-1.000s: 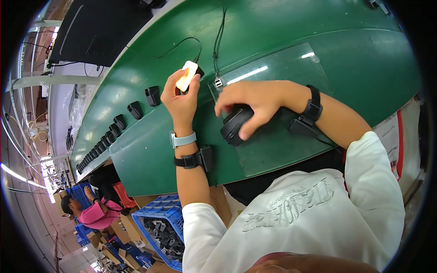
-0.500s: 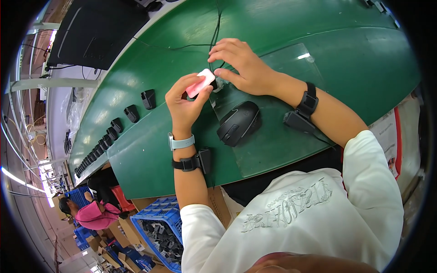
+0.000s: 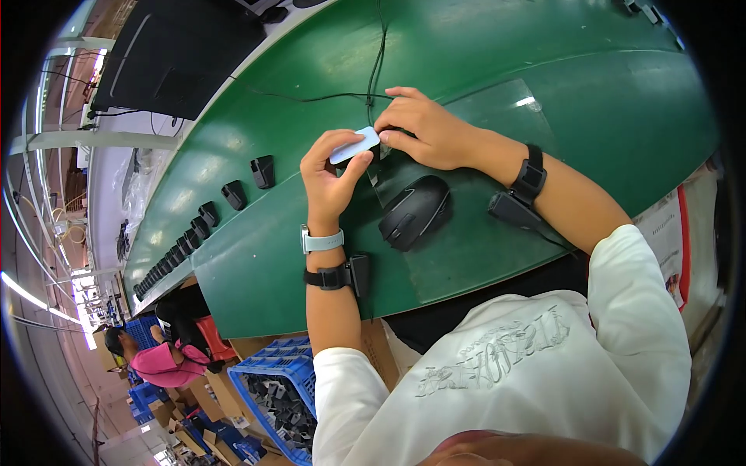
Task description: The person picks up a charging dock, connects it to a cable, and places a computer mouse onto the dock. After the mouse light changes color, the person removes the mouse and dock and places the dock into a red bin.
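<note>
Pale-topped device (image 3: 355,145) within the left grip (image 3: 325,185)

Left grip (image 3: 328,183) beside right grip (image 3: 436,133)

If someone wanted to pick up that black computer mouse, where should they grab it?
Probably by the two long sides of the computer mouse, with the right hand coming down from above. It lies flat and uncovered, longer than wide, and its domed top looks harder to pinch.
</note>
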Tool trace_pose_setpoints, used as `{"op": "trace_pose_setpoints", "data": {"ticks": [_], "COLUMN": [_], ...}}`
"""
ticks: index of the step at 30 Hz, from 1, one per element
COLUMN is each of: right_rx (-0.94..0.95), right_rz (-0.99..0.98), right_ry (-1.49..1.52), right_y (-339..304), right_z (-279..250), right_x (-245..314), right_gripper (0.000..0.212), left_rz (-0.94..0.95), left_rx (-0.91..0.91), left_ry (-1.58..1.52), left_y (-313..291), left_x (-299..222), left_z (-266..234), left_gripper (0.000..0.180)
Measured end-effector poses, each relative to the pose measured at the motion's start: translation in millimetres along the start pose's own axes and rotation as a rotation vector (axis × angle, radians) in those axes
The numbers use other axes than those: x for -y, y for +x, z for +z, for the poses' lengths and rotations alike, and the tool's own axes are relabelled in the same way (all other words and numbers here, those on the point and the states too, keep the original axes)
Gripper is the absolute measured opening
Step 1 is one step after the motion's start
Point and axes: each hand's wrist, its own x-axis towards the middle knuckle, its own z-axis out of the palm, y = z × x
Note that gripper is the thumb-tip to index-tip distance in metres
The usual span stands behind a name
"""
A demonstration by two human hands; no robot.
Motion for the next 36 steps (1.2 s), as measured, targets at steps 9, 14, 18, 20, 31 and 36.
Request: {"op": "trace_pose_setpoints", "data": {"ticks": [9, 14, 18, 20, 31, 36], "right_rx": [-0.063, 0.091, 0.034, -0.019, -0.118, 0.354], "right_rz": [0.025, 0.186, 0.197, 0.195, 0.213, -0.148], "right_ry": [-0.017, -0.008, 0.018, 0.031, -0.026, -0.257], "right_y": [-5.4, -0.4, -3.4, -4.1, -3.7, -11.1], "right_z": [6.6, -5.1, -6.1, -6.6, -10.6, -29.4], "right_x": [-2.8, 11.5, 8.2, 6.0, 7.9, 1.8], "right_gripper": [0.021, 0.023, 0.024, 0.024, 0.033, 0.037], "left_rz": [0.029, 0.031, 0.073, 0.127, 0.323, -0.093], "left_rx": [0.032, 0.036, 0.029, 0.036, -0.056, -0.362], "left_ry": [0.043, -0.026, -0.006, 0.139, 0.416, 0.13], "left_y": [-0.1, 0.5, 5.4, 5.6, 0.9, 2.4], "left_x": [1.5, 6.3, -2.8, -4.5, 6.2, 65.8], "left_z": [-0.9, -3.5, 3.9, 5.8, -6.0, -31.1], "left_gripper": [0.025, 0.025, 0.033, 0.038, 0.035, 0.028]}}
